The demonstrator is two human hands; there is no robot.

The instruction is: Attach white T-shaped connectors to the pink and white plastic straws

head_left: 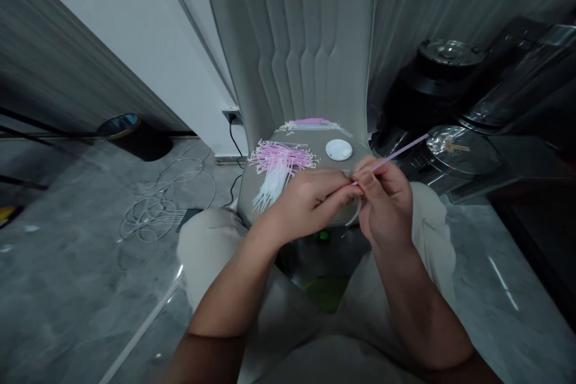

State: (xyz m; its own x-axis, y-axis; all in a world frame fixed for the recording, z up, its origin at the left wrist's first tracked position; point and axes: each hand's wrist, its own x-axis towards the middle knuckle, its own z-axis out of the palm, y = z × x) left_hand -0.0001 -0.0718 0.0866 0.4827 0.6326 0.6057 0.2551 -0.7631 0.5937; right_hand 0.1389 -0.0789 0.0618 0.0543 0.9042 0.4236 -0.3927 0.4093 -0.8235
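Note:
My right hand [386, 201] is closed around a thin pink stick [402, 150] that points up to the right. My left hand [310, 198] meets it at the stick's lower end, its thumb and fingers pinched together there. A thin white strip [354, 216] curves down below the fingertips; which hand grips it is hidden. Beyond my left hand, on the chair seat, lies a pile of pink sticks [281, 157] with white ends. A bundle of white strips [271, 188] fans out in front of it. Near my right hand sits a small round white dish [339, 150].
More pink and white sticks [312, 123] lie at the back of the grey chair [306, 24]. Coiled white cable [150, 210] and a dark bin [135, 137] are on the floor at left. Dark glossy containers [445, 72] and a clear round lid [463, 149] stand at right.

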